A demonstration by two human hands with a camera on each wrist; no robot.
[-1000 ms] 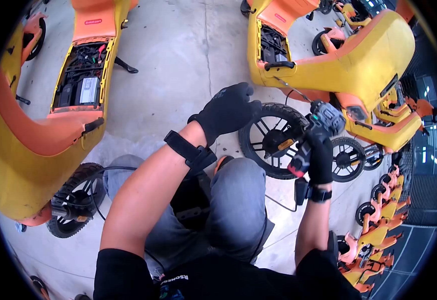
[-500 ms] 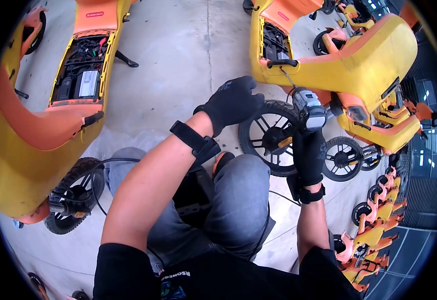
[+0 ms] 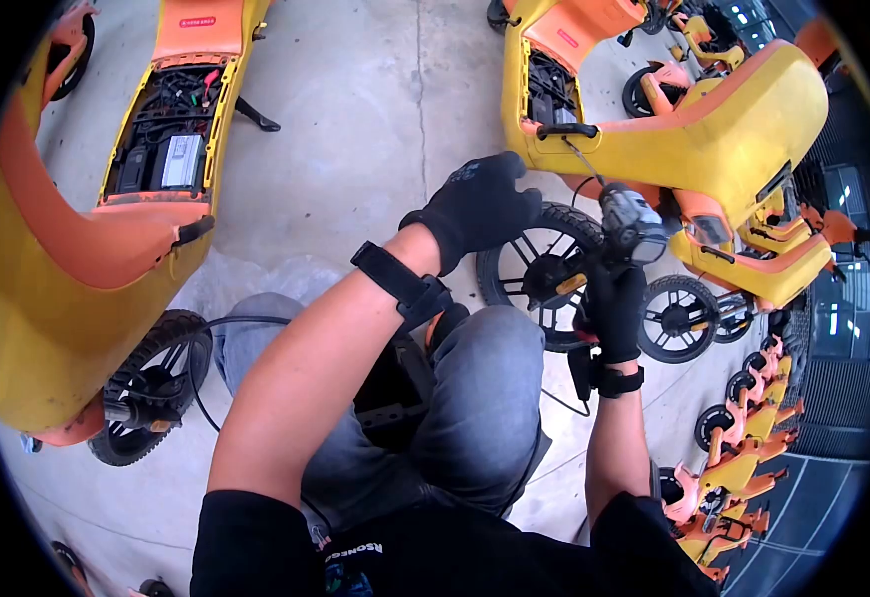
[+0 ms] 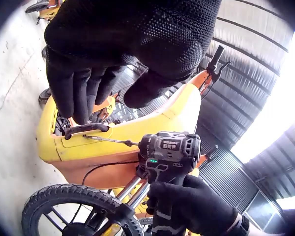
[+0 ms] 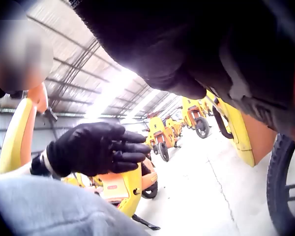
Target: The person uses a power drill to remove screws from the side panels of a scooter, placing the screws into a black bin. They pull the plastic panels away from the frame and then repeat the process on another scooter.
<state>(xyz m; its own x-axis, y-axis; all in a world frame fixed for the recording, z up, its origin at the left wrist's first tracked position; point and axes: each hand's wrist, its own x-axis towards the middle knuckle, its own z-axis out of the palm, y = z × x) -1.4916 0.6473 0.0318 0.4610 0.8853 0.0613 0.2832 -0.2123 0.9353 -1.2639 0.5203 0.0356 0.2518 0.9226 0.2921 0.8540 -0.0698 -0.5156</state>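
Observation:
My right hand (image 3: 616, 310), in a black glove, grips a grey and black cordless drill (image 4: 169, 151) by its handle. From its chuck a long thin bit (image 4: 107, 140) reaches to the yellow side panel of a scooter (image 3: 744, 124), its tip just below a black grab handle (image 4: 87, 129). My gloved left hand (image 3: 480, 204) hovers in front of the same scooter, above its wheel in the head view. Its fingers (image 4: 83, 91) hang loosely bent with the thumb apart and nothing between them. In the right wrist view the right hand's glove hides most of the drill.
Another yellow and orange scooter (image 3: 77, 289) stands at left, its uncovered compartment (image 3: 161, 134) showing wires and a silver box. The near right scooter's black wheel (image 3: 544, 274) is beside my knee. More scooters (image 3: 734, 458) line the right side. A black cable (image 3: 199, 383) loops by my leg.
The drill has swung left and changed its tilt, bringing the bit's tip closer to the panel by the grab handle. My left hand has shifted slightly right in the head view.

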